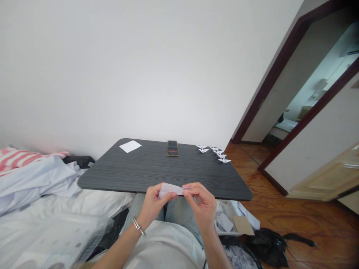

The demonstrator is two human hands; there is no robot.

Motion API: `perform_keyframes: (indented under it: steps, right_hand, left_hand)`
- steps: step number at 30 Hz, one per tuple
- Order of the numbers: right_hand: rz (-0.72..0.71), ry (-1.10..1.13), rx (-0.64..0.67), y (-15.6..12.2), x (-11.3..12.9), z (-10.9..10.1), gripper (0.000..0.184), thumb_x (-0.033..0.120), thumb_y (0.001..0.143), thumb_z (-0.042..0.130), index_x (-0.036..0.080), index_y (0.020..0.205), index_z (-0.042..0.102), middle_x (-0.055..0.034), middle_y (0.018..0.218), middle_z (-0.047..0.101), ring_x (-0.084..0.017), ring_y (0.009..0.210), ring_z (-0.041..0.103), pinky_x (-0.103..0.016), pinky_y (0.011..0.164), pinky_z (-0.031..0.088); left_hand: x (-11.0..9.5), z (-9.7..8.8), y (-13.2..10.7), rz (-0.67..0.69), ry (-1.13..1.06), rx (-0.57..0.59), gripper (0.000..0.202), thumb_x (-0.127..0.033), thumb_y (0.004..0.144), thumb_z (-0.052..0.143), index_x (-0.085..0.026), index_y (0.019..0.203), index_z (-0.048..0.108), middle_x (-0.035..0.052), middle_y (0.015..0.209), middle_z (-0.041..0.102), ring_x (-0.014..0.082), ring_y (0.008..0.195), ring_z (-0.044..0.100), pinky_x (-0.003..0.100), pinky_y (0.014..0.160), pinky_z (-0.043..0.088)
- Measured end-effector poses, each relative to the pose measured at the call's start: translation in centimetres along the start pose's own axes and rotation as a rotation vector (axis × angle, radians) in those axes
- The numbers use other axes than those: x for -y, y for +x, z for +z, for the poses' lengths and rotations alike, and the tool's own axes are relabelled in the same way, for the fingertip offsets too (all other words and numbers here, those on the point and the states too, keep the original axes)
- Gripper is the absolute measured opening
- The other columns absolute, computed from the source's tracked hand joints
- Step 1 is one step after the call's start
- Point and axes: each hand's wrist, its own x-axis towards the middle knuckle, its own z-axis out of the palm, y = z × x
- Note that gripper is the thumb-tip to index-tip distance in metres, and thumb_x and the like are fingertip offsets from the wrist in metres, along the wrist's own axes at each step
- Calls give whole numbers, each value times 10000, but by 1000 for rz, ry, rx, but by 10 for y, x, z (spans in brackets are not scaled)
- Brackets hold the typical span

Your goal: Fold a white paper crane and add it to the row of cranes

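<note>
A small piece of folded white paper (169, 189) is held between both hands at the near edge of the dark table (157, 168). My left hand (157, 198) grips its left part, with the thumb in front. My right hand (199, 201) pinches the paper's right end between thumb and fingertips. On the table's far right stand several folded white paper cranes (223, 161). A flat white paper sheet (130, 146) lies at the far left.
A phone (172, 148) lies near the table's back edge, against the white wall. To the left is a bed (98, 201) with crumpled clothes (39, 179). An open box with papers (228, 222) and black plastic bags (269, 244) are on the right, below the table.
</note>
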Motion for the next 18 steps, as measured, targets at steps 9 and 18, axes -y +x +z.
perform_keyframes:
  steps: [9,18]
  right_hand:
    - [20,-2,2,0,1,0,110,112,706,593,194,660,651,-40,673,638,-172,650,599,-283,568,470]
    - [62,9,-13,-1,1,2,84,142,710,591,186,659,642,-48,685,632,-163,645,596,-249,506,480]
  left_hand:
    - [-4,0,0,5,65,-3,210,-312,633,660,-102,626,647,25,551,622,130,515,539,202,488,399]
    - [-4,1,-2,26,141,-18,216,-315,637,653,-102,612,631,1,521,571,105,486,488,185,457,347]
